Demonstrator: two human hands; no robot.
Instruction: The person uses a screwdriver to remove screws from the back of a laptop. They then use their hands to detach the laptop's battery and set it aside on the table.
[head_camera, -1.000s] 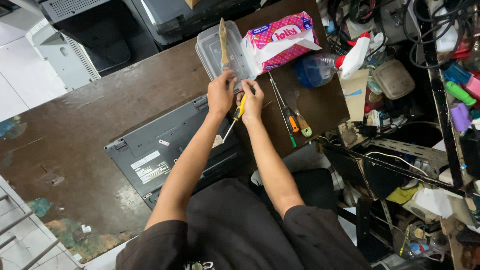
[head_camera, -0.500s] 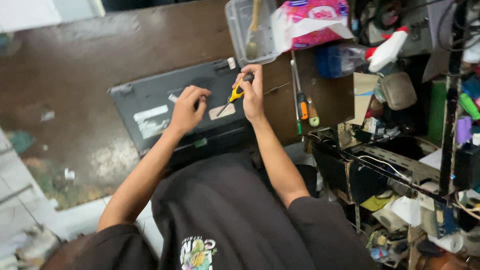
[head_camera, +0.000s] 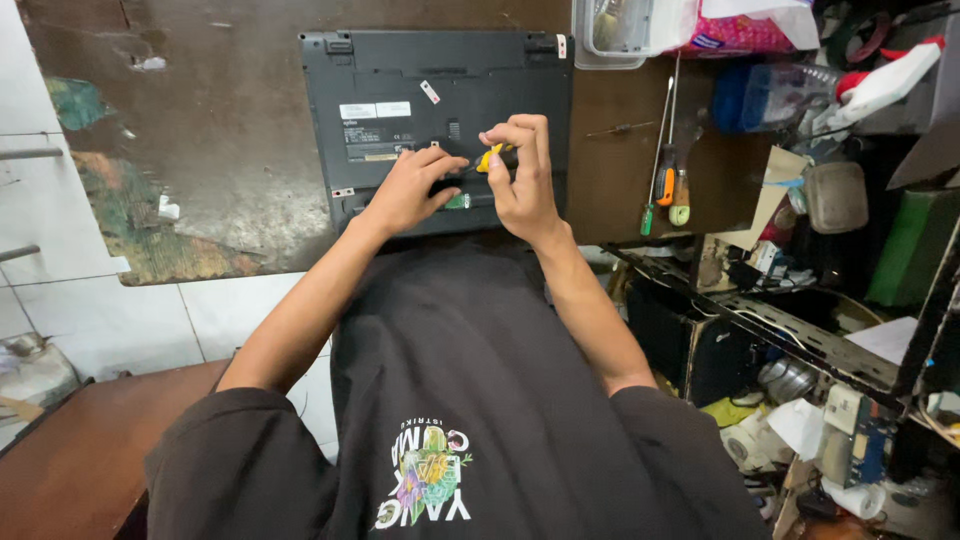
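You are working over a dark grey laptop (head_camera: 440, 90) that is lying bottom-up on the worn brown wooden workbench (head_camera: 230, 120), its near edge just in front of your chest. Your right hand (head_camera: 522, 180) is curling its fingers tight around the yellow-and-black handle of a small screwdriver (head_camera: 494, 157), and the shaft is angling down and to the left toward the laptop's base — the tip itself is hidden between your hands. Your left hand (head_camera: 410, 190) is resting on the underside of the laptop just beside that tip, fingers narrow and bent, the thumb and forefinger pressing near it; whether they are pinching anything, you cannot tell from here.

To your right, two more screwdrivers are lying side by side on the bench — one with an orange-and-green handle (head_camera: 662, 185), one with a brown-and-pale-green handle (head_camera: 681, 197). Beyond the laptop's far right corner, a clear plastic box (head_camera: 610, 35) is sitting beside a pink-and-white tissue pack (head_camera: 735, 30).
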